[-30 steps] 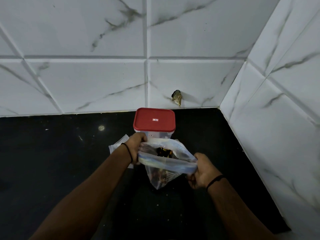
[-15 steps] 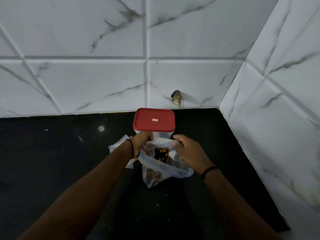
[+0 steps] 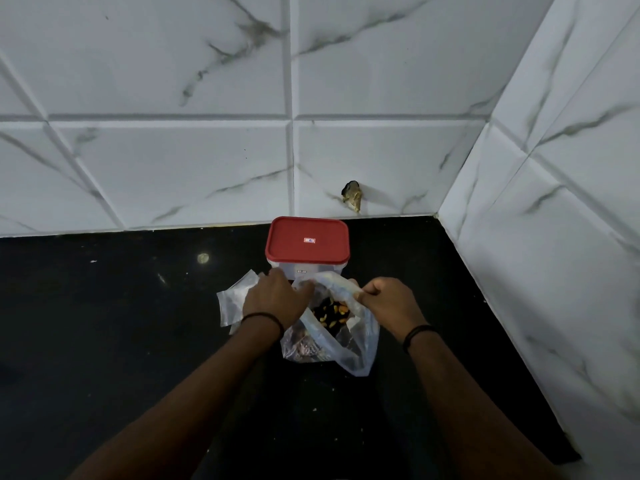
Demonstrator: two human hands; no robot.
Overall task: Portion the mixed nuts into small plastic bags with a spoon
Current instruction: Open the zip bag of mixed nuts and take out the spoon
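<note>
So far: early, by the look of it.
Left hand (image 3: 273,299): pinches the rim of the plastic bag (image 3: 332,344).
Right hand (image 3: 389,304): grips the opposite rim.
Mixed nuts (image 3: 330,313): inside the bag, between both hands.
Small bags (image 3: 233,303): flat, apparently unfilled, under the left hand.
Spoon: not visible.
Left: all scooping, likely.

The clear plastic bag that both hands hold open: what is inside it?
Mixed nuts, dark and orange pieces, show through the bag mouth. Lower contents are blurred by crumpled plastic.
</note>
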